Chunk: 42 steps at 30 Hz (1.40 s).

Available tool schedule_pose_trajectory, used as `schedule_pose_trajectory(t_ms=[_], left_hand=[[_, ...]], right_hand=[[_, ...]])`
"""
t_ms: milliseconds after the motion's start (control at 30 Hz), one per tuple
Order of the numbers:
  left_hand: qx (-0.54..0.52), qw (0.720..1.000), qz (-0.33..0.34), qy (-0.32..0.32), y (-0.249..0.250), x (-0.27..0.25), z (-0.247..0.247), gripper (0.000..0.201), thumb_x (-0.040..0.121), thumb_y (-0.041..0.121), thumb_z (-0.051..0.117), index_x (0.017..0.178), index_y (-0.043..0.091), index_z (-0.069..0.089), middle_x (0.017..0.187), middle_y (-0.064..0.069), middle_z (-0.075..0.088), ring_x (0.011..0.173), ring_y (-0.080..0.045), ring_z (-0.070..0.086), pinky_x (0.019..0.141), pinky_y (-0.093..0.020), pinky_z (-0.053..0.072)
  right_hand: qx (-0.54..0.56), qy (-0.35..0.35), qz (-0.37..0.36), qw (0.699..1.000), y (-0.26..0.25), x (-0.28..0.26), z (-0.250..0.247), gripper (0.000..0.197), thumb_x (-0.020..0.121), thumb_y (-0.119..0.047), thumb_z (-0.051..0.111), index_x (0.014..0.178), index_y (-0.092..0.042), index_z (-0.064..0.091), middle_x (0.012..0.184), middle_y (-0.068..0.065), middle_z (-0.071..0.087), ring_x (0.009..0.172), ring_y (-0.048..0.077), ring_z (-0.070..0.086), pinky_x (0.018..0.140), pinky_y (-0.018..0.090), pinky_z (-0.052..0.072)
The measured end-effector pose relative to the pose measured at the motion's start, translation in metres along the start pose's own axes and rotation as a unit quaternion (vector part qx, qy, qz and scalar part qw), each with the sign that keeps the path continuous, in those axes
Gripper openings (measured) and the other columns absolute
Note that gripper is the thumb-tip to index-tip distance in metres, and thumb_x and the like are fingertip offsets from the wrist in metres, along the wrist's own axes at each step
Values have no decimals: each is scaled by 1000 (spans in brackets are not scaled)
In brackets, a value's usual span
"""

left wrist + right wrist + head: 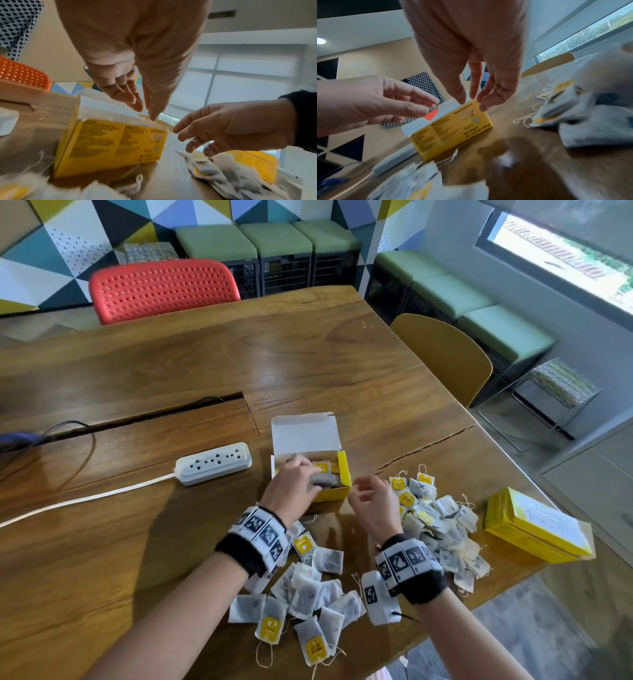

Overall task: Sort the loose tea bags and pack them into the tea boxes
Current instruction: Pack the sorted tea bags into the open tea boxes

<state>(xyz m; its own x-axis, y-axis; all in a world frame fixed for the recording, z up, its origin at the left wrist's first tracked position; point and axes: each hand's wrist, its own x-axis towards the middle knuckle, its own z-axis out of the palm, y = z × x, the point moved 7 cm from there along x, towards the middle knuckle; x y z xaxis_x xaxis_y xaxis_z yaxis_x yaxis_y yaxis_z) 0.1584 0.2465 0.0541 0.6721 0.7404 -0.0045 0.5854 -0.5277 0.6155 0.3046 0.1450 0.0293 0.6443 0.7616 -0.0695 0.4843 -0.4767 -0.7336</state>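
An open yellow tea box (334, 495) stands mid-table with its white lid (305, 434) flipped up and tea bags inside. My left hand (313, 482) reaches into it, fingers fairly straight and resting on the bags there; the left wrist view shows thumb and fingers (136, 105) apart. My right hand (363, 491) hovers empty just right of the box, fingers loosely curled. Loose tea bags lie in two piles, one near me (308, 594) and one on the right (435, 518). A closed yellow box (534, 529) with a handwritten label lies at the far right.
A white power strip (214, 463) with its cable lies left of the open box, behind it a cable slot (154, 416) in the wooden table (205, 354). A red chair (161, 289) and a yellow chair (445, 354) stand at the far edges. The closed box lies near the table's right edge.
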Motion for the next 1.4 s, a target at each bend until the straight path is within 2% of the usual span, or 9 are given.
schedule_pose_trajectory(t_ms=[200, 333, 633, 833, 967, 1067, 1167, 1267, 1400], left_hand=[[6, 995, 26, -93, -10, -61, 30, 25, 88, 13, 65, 113, 19, 69, 115, 8, 57, 101, -8, 57, 91, -28, 49], [61, 988, 12, -143, -26, -71, 52, 36, 91, 21, 63, 127, 20, 61, 123, 6, 55, 112, -11, 53, 95, -26, 44], [153, 975, -29, -158, -31, -62, 60, 27, 87, 30, 66, 113, 24, 60, 104, 6, 67, 104, -15, 61, 91, -33, 46], [138, 978, -56, -147, -36, -65, 65, 26, 87, 26, 66, 110, 17, 56, 112, -3, 52, 104, -22, 57, 87, -33, 48], [126, 979, -72, -143, -39, -65, 70, 27, 87, 14, 67, 110, 12, 52, 112, -7, 53, 101, -25, 59, 82, -36, 51], [100, 979, -103, -145, -43, -64, 69, 29, 86, 15, 69, 110, 11, 53, 112, -8, 55, 98, -24, 60, 84, -34, 51], [90, 978, -109, -152, -44, -63, 68, 32, 84, 24, 73, 109, 13, 57, 110, -7, 56, 99, -23, 59, 87, -34, 49], [104, 975, -99, -169, -44, -62, 68, 34, 85, 30, 71, 114, 17, 61, 115, -7, 56, 107, -23, 57, 92, -34, 47], [87, 979, -94, -157, -42, -65, 59, 30, 87, 35, 67, 113, 19, 65, 115, -4, 54, 109, -20, 55, 92, -31, 45]], right_hand=[[-92, -157, -31, 983, 18, -46, 36, 16, 84, -19, 70, 99, -15, 70, 95, -2, 63, 82, 11, 60, 75, 19, 50], [-168, -229, -48, 958, 27, -62, 57, 32, 76, -27, 74, 107, -19, 70, 100, 0, 52, 91, 17, 53, 78, 21, 42], [-205, -247, -55, 946, 21, -65, 67, 16, 77, -22, 70, 90, -15, 66, 84, -3, 58, 80, 16, 52, 66, 24, 37], [-130, -100, -118, 979, 8, -61, 39, 8, 79, -6, 69, 84, -10, 65, 85, 1, 55, 80, 21, 55, 70, 28, 45], [-139, -249, -147, 947, 4, -77, 50, 16, 72, -13, 76, 86, -12, 70, 79, -9, 54, 72, 10, 48, 64, 15, 34], [-83, -237, -105, 962, 5, -74, 39, 17, 73, -25, 79, 86, -17, 73, 73, -11, 63, 62, -1, 53, 61, 7, 40], [-95, -168, -73, 978, 13, -61, 32, 17, 78, -26, 75, 92, -15, 72, 84, -4, 63, 75, 6, 57, 68, 16, 43], [-190, -208, -56, 958, 25, -59, 46, 32, 80, -28, 73, 108, -16, 65, 102, 0, 50, 99, 19, 53, 83, 23, 42], [-262, -225, -49, 937, 32, -62, 55, 25, 82, -36, 69, 98, -20, 60, 109, 4, 49, 108, 23, 43, 88, 32, 41]])
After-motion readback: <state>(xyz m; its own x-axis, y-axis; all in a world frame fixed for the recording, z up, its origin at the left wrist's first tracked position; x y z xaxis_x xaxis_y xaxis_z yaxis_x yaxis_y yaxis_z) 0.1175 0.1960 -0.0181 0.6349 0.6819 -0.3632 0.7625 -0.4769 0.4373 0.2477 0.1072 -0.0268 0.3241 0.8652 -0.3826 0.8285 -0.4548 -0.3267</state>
